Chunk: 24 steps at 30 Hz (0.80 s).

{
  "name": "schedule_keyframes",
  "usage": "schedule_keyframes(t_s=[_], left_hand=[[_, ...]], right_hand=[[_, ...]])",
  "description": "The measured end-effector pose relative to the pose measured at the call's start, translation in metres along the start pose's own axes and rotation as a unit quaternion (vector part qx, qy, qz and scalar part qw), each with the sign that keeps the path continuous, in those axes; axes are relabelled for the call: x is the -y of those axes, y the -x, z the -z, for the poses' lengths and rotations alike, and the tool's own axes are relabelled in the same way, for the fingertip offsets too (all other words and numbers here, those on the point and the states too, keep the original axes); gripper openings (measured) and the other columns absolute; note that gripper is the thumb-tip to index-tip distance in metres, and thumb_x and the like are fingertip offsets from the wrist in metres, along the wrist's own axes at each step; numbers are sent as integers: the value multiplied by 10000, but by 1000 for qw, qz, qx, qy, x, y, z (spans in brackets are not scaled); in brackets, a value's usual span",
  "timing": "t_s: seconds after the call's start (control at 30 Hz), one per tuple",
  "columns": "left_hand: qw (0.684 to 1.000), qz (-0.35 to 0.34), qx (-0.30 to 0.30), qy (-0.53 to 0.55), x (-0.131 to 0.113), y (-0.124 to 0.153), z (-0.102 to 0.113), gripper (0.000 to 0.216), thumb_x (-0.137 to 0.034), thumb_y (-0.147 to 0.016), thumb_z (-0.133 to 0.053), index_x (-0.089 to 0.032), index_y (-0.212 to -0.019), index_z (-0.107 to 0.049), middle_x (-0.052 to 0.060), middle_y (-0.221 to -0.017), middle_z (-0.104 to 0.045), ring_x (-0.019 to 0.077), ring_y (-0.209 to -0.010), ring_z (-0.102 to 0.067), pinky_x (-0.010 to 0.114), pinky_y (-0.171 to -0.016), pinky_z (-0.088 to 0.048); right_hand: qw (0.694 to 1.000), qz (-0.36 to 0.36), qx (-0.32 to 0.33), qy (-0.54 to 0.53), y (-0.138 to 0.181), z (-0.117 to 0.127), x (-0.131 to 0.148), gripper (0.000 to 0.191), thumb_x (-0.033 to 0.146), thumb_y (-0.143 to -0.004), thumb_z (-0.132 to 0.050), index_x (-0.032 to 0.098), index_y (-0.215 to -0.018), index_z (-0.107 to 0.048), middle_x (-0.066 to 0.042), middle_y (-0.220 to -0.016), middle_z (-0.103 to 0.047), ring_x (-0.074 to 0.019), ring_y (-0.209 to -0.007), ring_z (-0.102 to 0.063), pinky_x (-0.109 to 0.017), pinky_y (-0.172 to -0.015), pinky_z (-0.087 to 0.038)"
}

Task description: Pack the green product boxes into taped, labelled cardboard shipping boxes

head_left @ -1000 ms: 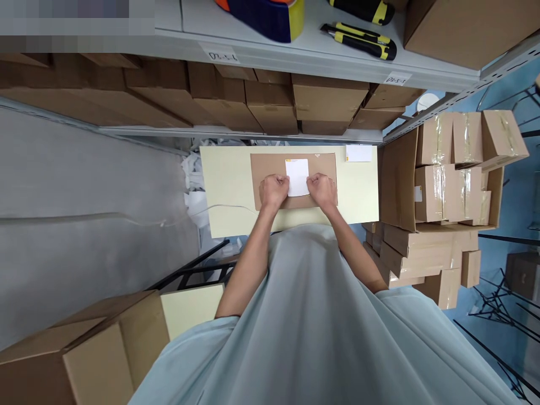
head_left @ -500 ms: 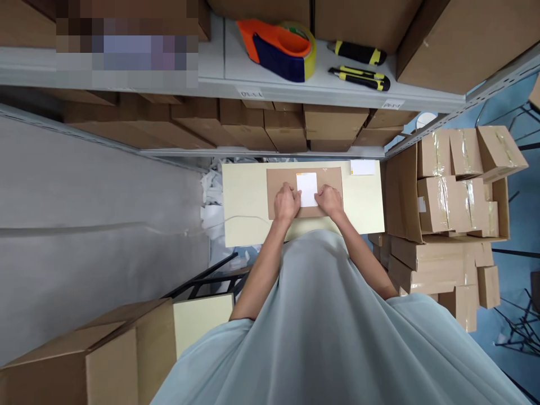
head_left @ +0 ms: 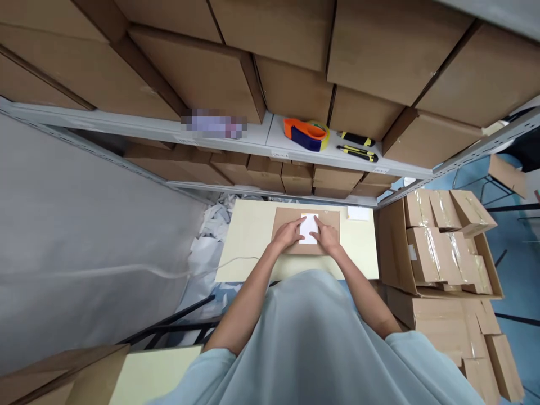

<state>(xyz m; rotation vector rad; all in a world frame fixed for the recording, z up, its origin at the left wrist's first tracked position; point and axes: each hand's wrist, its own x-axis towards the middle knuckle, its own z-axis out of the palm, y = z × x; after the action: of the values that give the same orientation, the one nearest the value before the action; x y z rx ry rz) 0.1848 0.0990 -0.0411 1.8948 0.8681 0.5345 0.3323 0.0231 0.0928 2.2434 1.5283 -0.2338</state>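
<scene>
A white label (head_left: 309, 229) lies flat on a brown cardboard box (head_left: 287, 215) on the pale yellow table. My left hand (head_left: 288, 234) rests at the label's left side, index finger and thumb spread along its edge. From the right, my right hand (head_left: 327, 234) touches the label with its index finger near the top and its thumb lower down. Both hands look open, with fingers stretched out over label and box. A stack of white labels (head_left: 358, 213) sits at the table's back right corner.
A grey shelf (head_left: 257, 135) above the table's back holds an orange-and-blue tape dispenser (head_left: 307, 135), cutter knives (head_left: 358, 153) and cardboard boxes. Taped cartons (head_left: 430, 253) are piled at the right. Crumpled white paper (head_left: 213, 225) lies left of the table, beside a pale wall (head_left: 105, 225).
The view has tilted up, showing more of the upper shelf. My fingers have gone from curled at the label's lower edges to stretched out along its sides.
</scene>
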Motion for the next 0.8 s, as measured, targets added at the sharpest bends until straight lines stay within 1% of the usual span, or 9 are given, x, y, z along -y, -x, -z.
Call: schedule_keyframes(t_s=[0.1, 0.17, 0.23, 0.33, 0.4, 0.53, 0.63, 0.73, 0.8], left_hand=[[999, 1, -33, -17, -10, 11, 3, 647, -301, -979, -696, -245, -1617, -601, 16, -900, -734, 209, -856, -691, 286, -837, -521], [997, -6, -68, -37, -18, 24, -4, 540, -259, -1039, -575, -229, -1572, -653, 91, -1036, -754, 245, -992, -694, 324, -925, -530], [994, -18, -93, -57, -24, 39, -15, 512, -174, -1045, -493, -233, -1504, -712, 114, -1061, -741, 264, -1048, -676, 364, -977, -535], [987, -68, -118, -88, -21, 56, -38, 504, -146, -1065, -464, -292, -1468, -731, 99, -1077, -715, 254, -1060, -661, 376, -973, -559], [978, -108, -139, -113, -11, 60, -50, 525, -136, -1070, -465, -326, -1499, -700, 93, -1112, -715, 244, -1052, -663, 379, -944, -580], [965, -147, -176, -125, 7, 58, -55, 482, -135, -1057, -486, -315, -1408, -764, 117, -1495, -699, 306, -1356, -630, 483, -1062, -576], [968, -151, -160, -123, 9, 50, -42, 456, -140, -1051, -472, -281, -1325, -808, 93, -1536, -707, 324, -1428, -607, 509, -1115, -560], [972, -132, -134, -139, 2, 42, -33, 498, -133, -1022, -484, -226, -1431, -752, 105, -1552, -700, 318, -1388, -642, 485, -1108, -565], [972, -107, -140, -156, -4, 40, -35, 566, -155, -1031, -468, -205, -1561, -658, 108, -1669, -600, 346, -1474, -588, 515, -1161, -533]], right_hand=[[999, 15, -33, 26, 7, -14, 3, 606, 421, -1181, -443, 340, -1770, -324, -137, -1262, -795, -257, -1089, -783, -333, -948, -555], [996, 51, -55, 55, 15, -28, 1, 613, 220, -1154, -428, 334, -1754, -372, -141, -1266, -759, -228, -1044, -762, -320, -947, -552], [988, 94, -91, 77, 23, -44, -5, 646, 113, -1107, -439, 330, -1715, -460, -142, -1222, -732, -228, -1047, -723, -332, -969, -545], [975, 164, -142, 55, 31, -61, -14, 558, 173, -1133, -454, 362, -1646, -566, -100, -1087, -713, -232, -1044, -672, -333, -972, -529], [970, 179, -161, 28, 31, -65, -16, 487, 228, -1146, -482, 360, -1590, -630, -88, -1063, -711, -233, -1046, -669, -325, -969, -527], [978, 138, -153, 17, 22, -57, -3, 509, 330, -1162, -482, 282, -1664, -546, -119, -1158, -768, -253, -1091, -743, -340, -997, -564], [989, 86, -113, 37, 12, -44, 16, 581, 367, -1170, -451, 240, -1735, -420, -158, -1215, -804, -279, -1081, -800, -367, -973, -598], [994, 51, -85, 52, 8, -37, 29, 609, 318, -1159, -456, 223, -1754, -368, -192, -1219, -814, -299, -1065, -823, -394, -943, -617], [993, 52, -87, 53, 10, -39, 30, 613, 286, -1152, -456, 208, -1754, -367, -211, -1240, -803, -303, -1094, -814, -408, -967, -615]])
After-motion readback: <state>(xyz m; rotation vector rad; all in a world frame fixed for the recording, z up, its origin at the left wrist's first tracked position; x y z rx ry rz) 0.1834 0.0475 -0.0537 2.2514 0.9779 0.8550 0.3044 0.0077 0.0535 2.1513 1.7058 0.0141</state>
